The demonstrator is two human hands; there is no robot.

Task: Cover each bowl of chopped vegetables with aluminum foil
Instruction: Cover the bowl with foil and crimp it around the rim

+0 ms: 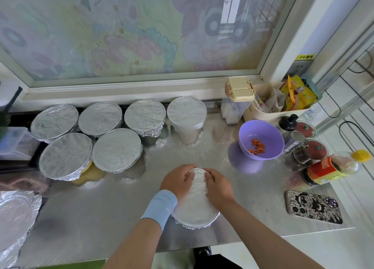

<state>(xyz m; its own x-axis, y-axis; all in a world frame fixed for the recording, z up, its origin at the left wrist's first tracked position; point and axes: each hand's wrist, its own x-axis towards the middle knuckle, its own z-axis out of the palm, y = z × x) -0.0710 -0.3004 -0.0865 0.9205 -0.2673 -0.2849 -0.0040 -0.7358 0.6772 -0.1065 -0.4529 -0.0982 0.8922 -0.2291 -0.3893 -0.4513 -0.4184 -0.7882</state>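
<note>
One foil-wrapped dish [14, 218] sits cut off at the left edge. Six covered bowls [116, 150] cluster back-left. Centre, near the tabletop [101, 218] front edge, left hand [178, 180] and right hand [217, 184] each clamp their grip on the far rim of one foil-topped bowl [195, 210]. One uncovered purple bowl [261, 140] stands right, condiment bottles [327, 168] crowding beyond; a phone [313, 206] lies front-right.

You had a pale blue wristband [159, 207] snug round your left wrist; left forearm [137, 246] and right forearm [263, 228] were bare.
</note>
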